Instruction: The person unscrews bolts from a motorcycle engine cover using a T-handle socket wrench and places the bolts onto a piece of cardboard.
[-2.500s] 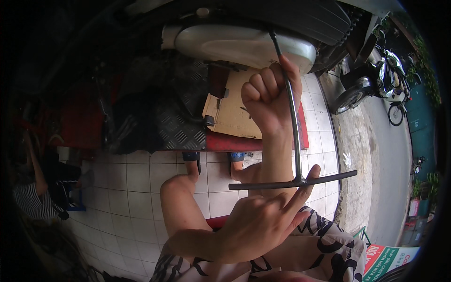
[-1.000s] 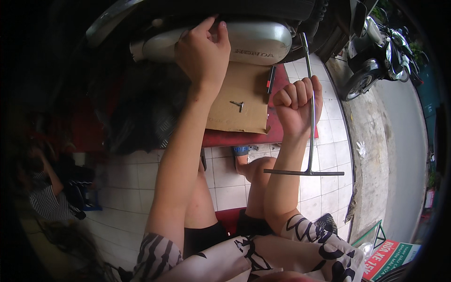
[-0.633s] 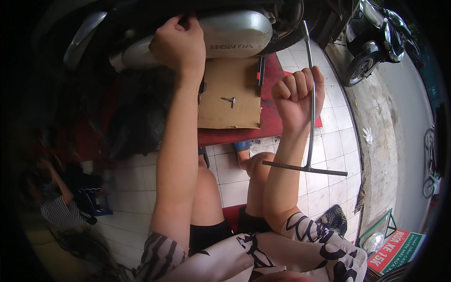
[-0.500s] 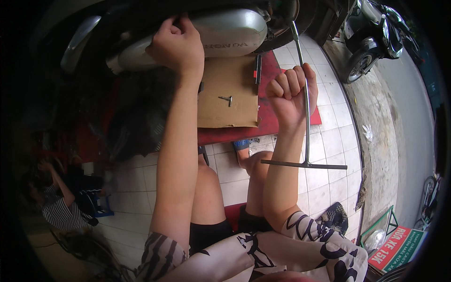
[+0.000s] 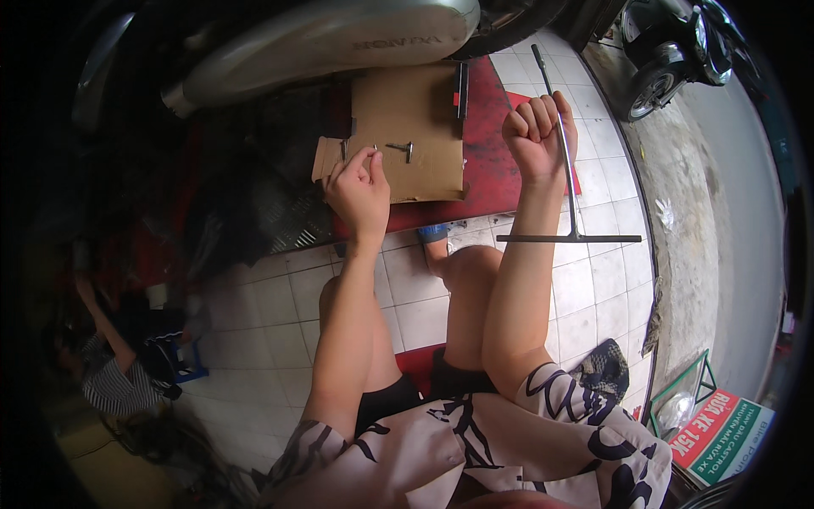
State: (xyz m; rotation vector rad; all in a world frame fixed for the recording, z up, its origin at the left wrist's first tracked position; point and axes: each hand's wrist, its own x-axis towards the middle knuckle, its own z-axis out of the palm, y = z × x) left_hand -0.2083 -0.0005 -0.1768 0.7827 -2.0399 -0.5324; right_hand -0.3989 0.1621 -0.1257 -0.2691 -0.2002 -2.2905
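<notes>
My left hand [image 5: 360, 191] is over the near left part of a flat piece of cardboard [image 5: 437, 178], thumb and fingers pinched together. A tiny bright tip shows at the fingertips; what it belongs to is too small to tell. Beside these fingers, small metal bolts [image 5: 402, 151] lie on the cardboard, and another thin metal piece [image 5: 345, 150] lies by its left flap. My right hand [image 5: 538, 136], raised to the right of the cardboard, is closed round the shaft of a long T-handle wrench [image 5: 569, 182]. The wrench's crossbar hangs down over my right forearm.
A motorbike's silver engine cover [image 5: 339, 47] spans the top, beyond the cardboard. Underneath the cardboard is a red platform [image 5: 492, 170] on white floor tiles [image 5: 593, 288]. Another motorbike [image 5: 678, 59] stands at far right. At left sits a person in a striped top [image 5: 123, 386].
My left hand has come down from the engine cover to the cardboard. My right hand keeps the wrench and has shifted slightly up and right. The view has tilted downward.
</notes>
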